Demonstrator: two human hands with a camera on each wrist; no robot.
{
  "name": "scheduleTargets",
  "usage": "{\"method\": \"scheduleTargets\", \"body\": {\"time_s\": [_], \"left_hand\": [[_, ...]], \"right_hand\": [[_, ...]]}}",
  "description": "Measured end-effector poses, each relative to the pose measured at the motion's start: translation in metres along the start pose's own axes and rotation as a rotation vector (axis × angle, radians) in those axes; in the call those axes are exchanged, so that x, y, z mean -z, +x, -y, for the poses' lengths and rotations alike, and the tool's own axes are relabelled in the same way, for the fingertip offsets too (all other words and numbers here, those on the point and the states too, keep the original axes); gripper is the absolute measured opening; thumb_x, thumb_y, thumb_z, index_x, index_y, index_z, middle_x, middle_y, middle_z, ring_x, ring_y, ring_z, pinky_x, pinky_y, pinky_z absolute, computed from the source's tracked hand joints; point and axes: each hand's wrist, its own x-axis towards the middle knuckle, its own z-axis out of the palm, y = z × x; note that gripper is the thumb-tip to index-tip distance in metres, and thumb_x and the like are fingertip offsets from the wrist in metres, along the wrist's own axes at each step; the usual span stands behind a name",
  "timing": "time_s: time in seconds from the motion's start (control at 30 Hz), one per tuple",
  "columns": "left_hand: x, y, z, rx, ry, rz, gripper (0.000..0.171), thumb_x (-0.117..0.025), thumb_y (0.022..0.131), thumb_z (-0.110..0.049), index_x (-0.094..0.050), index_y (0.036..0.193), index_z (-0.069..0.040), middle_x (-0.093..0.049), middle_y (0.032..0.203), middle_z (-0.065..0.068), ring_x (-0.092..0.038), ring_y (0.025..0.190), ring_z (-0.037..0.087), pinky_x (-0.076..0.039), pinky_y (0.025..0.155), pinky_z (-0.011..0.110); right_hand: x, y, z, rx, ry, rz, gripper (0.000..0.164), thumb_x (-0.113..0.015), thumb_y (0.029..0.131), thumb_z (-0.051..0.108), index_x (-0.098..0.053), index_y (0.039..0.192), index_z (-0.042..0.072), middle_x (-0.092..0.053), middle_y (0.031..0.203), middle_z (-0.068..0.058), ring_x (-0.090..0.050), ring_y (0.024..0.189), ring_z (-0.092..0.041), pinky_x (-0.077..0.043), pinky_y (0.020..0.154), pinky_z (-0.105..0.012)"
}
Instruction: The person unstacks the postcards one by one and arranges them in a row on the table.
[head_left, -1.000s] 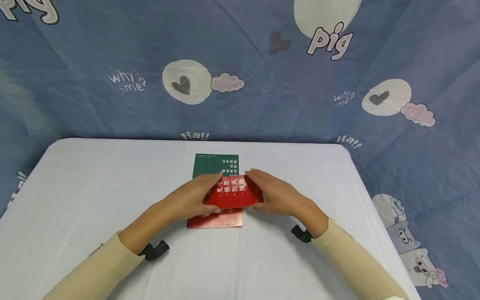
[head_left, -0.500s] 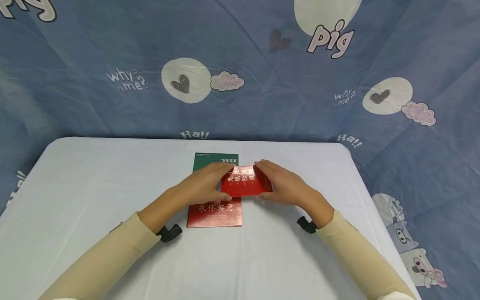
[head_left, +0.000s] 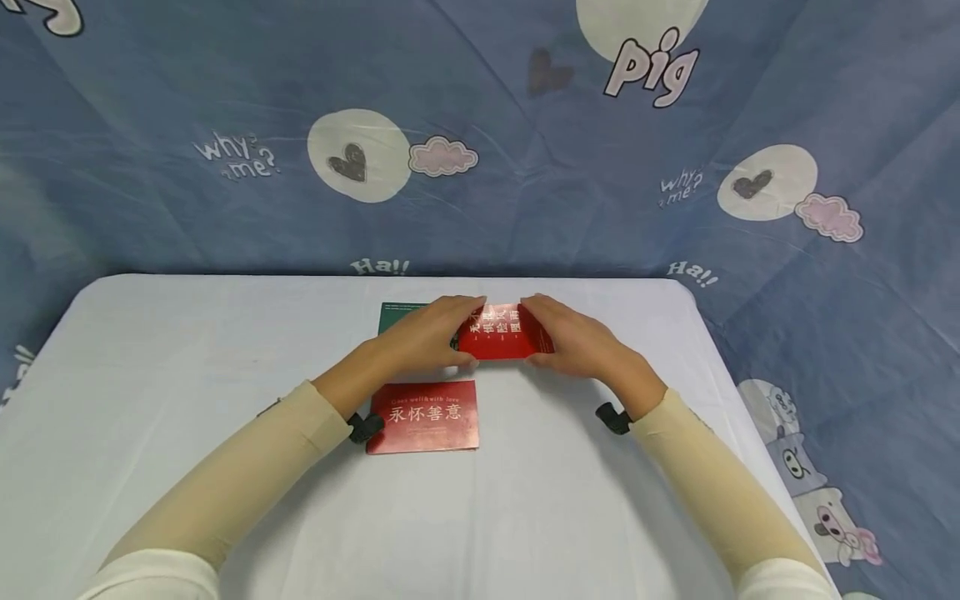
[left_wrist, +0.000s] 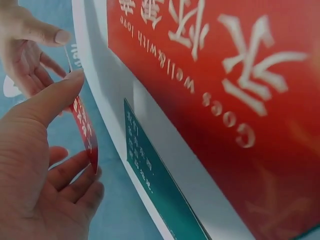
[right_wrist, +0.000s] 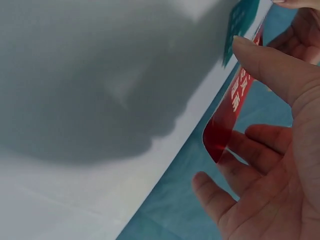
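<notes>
Both hands hold one red card (head_left: 498, 332) with white Chinese characters, raised over the far part of the table. My left hand (head_left: 429, 337) grips its left end, the thumb on the near edge and the fingers on the far edge. At the opposite end, my right hand (head_left: 583, 342) grips it the same way; in the right wrist view the card (right_wrist: 231, 112) curves slightly at its corner. Partly behind my left hand lies a green card (head_left: 399, 314) with white print. A second red card (head_left: 423, 425), printed with white characters, lies nearer, below my left wrist.
A white-covered table (head_left: 555, 517) with rounded far corners carries the cards. Behind it and to the right hangs a blue printed cloth (head_left: 525, 225). Black straps (head_left: 615, 418) sit at both wrists, beside the beige sleeves.
Both hands have carried the held red card away from me and to the right. The lying red card is now uncovered, while my left hand covers more of the green one.
</notes>
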Motion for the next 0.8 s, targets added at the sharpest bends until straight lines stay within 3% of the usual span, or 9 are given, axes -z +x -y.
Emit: {"method": "scheduleTargets", "body": {"time_s": [0.47,0.63,0.8], "left_hand": [[-0.002,0.040,0.004,0.025,0.049,0.031,0.099,-0.087,0.086,-0.037,-0.033,0.164,-0.010,-0.044,0.162,0.010,-0.039,0.149,0.029,-0.037,0.120,0.049],[-0.014,0.042,0.001,0.014,0.047,0.072,0.099,-0.086,0.087,-0.037,-0.033,0.164,-0.008,-0.043,0.162,0.011,-0.039,0.150,0.029,-0.036,0.121,0.049],[-0.010,0.040,0.005,0.043,0.051,0.054,0.099,-0.088,0.085,-0.037,-0.034,0.164,-0.011,-0.044,0.162,0.010,-0.040,0.149,0.028,-0.035,0.121,0.050]], "right_hand": [[0.005,0.014,-0.018,-0.077,0.025,0.013,0.083,-0.082,0.089,0.017,-0.039,0.159,0.003,-0.043,0.160,-0.015,-0.040,0.147,-0.032,-0.042,0.116,-0.052],[-0.006,0.010,-0.025,-0.092,0.060,0.051,0.084,-0.083,0.089,0.018,-0.040,0.159,0.003,-0.044,0.159,-0.014,-0.044,0.143,-0.032,-0.043,0.116,-0.050],[-0.006,0.017,-0.026,-0.072,0.086,0.033,0.086,-0.085,0.087,0.019,-0.040,0.159,0.003,-0.046,0.158,-0.014,-0.046,0.141,-0.032,-0.045,0.113,-0.052]]}}
